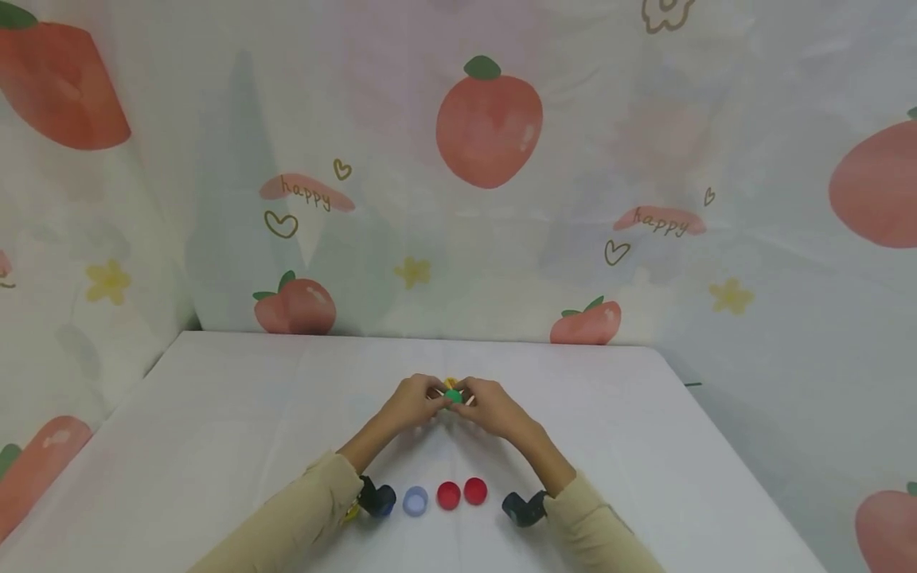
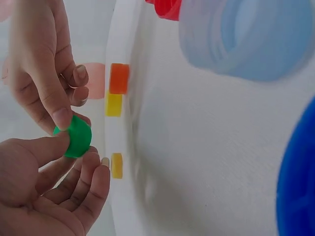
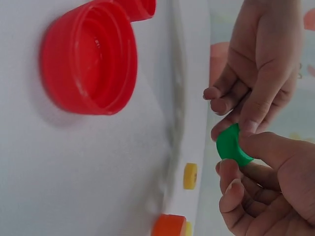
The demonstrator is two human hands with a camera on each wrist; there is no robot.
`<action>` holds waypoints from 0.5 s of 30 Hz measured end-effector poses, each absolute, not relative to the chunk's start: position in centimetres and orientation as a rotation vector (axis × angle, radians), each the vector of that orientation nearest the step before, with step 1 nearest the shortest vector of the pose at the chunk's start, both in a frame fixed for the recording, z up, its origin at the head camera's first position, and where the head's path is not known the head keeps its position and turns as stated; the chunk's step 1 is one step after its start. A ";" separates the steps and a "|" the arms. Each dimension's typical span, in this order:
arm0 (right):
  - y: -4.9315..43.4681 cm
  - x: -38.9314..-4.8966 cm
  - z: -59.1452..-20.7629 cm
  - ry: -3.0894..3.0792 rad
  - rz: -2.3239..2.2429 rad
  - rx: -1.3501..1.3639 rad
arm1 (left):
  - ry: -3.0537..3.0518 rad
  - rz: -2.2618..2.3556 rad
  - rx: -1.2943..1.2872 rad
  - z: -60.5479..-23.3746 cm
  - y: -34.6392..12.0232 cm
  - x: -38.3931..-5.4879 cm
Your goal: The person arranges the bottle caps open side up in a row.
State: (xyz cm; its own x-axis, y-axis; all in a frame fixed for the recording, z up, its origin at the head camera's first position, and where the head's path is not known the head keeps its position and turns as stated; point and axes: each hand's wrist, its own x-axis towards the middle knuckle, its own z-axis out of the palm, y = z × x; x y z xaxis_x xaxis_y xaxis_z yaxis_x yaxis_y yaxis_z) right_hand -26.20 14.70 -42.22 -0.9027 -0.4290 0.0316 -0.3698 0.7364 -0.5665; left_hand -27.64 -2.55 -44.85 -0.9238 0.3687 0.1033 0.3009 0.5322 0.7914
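A green bottle cap (image 1: pixel 453 395) is held up over the far middle of the table. My left hand (image 1: pixel 414 402) pinches it from one side and my right hand (image 1: pixel 496 407) from the other, thumbs and fingertips meeting on it. In the left wrist view the green cap (image 2: pixel 78 137) sits tilted between both thumbs, with my left hand (image 2: pixel 54 189) below. In the right wrist view my right hand (image 3: pixel 275 189) grips the lower side of the green cap (image 3: pixel 233 145). The fingers partly cover its rim.
Nearer the body stand two red caps (image 1: pixel 449 495) and a light blue cap (image 1: pixel 415 501). A dark blue cap (image 2: pixel 300 172) and a yellow one (image 1: pixel 352 512) lie by the left sleeve. An orange cap (image 2: pixel 119 78) and yellow caps (image 2: pixel 116 165) stand farther back.
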 end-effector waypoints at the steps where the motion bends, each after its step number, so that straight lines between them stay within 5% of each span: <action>1: 14.8 -26.1 -42.2 2.839 -0.896 -0.650 | 2.676 1.377 0.584 -44.8 -2.6 -27.5; 15: 16.3 -24.6 -41.7 2.793 -1.067 -0.596 | 2.573 1.507 0.571 -43.8 -2.2 -25.4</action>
State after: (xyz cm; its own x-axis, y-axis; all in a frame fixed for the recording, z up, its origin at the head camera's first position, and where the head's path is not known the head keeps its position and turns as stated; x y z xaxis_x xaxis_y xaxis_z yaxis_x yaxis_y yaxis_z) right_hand -24.58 16.26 -41.69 -0.9195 -0.3898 0.0515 -0.3249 0.6795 -0.6578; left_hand -25.43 -2.21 -43.83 -0.9239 0.3702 0.0970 0.2656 0.4380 0.8588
